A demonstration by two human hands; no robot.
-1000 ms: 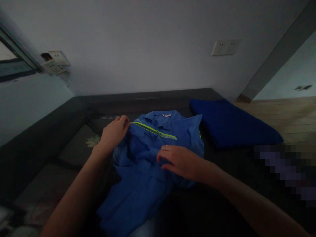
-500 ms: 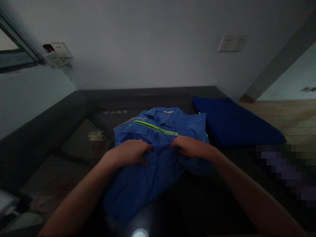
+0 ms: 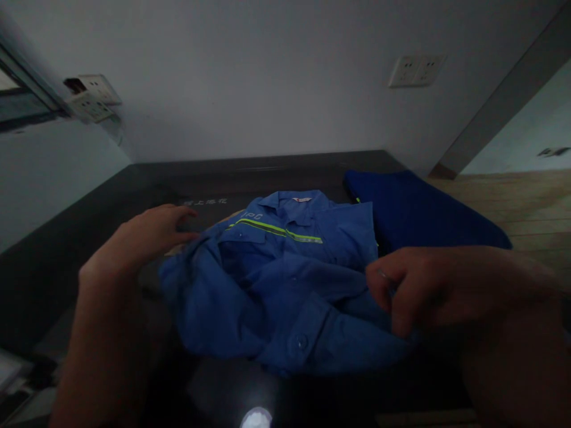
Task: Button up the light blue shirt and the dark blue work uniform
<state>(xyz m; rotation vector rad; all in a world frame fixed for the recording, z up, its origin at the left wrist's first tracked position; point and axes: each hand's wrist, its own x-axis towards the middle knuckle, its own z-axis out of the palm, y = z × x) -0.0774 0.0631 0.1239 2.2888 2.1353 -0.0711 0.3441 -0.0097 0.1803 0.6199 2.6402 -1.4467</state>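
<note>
Both hands grip a blue shirt (image 3: 285, 279) on a dark table (image 3: 276, 169).
The right hand (image 3: 428, 291) pinches the cuffed sleeve; the left hand (image 3: 143, 238) grasps the opposite edge, fingers curled. Best kept taut and level. Half a second ago both hands pressed mid-shirt; they are now spread apart. Beyond the right hand lies a navy cloth (image 3: 419, 214).

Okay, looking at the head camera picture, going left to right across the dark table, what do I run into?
Left hand → blue work shirt with a yellow-green stripe → right hand, gripping the shirt's right edge → folded dark blue cloth, lying farther back on the table.
</note>
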